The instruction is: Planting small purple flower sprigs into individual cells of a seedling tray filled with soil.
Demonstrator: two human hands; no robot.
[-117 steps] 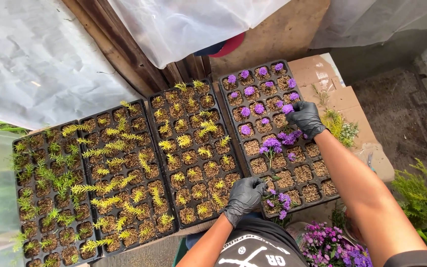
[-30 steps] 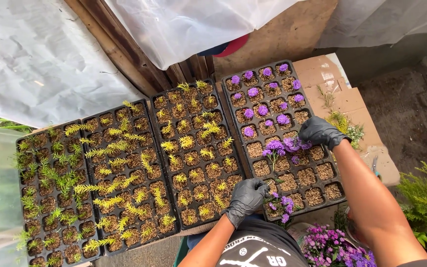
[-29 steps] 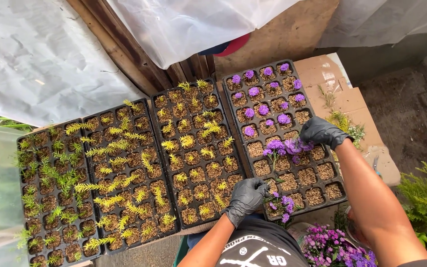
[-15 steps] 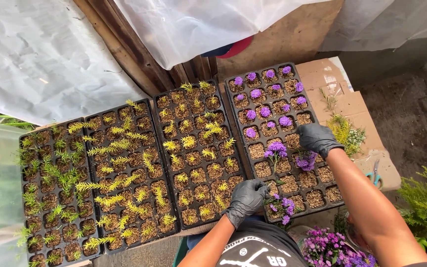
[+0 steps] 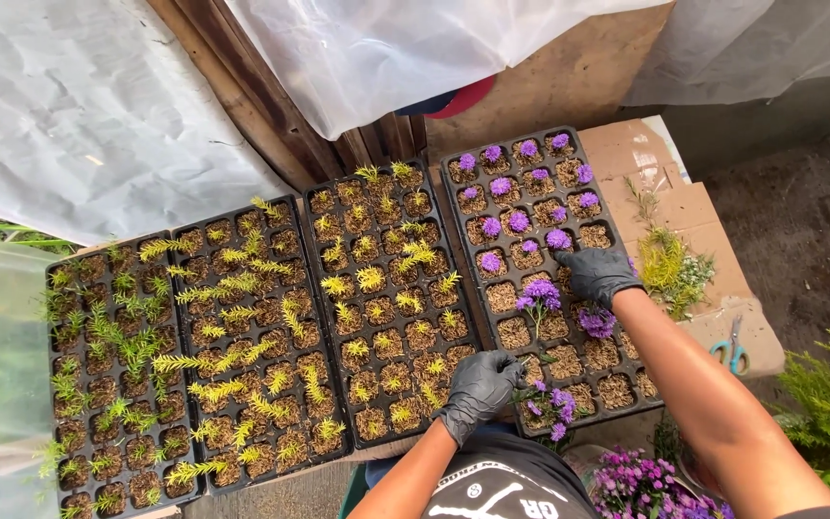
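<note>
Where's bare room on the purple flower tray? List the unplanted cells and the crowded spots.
On the purple-flower tray, soil-only cells lie between the right hand and the tray's near edge, right of the left hand. The far rows are full of blooms. The yellow-cutting tray and two green trays are crowded. Bare cardboard borders the far right.

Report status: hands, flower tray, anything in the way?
Left hand gloved, pinching purple cuttings at tray's near edge. Right hand pressing into a cell of the flower tray. Nothing blocking.
</note>
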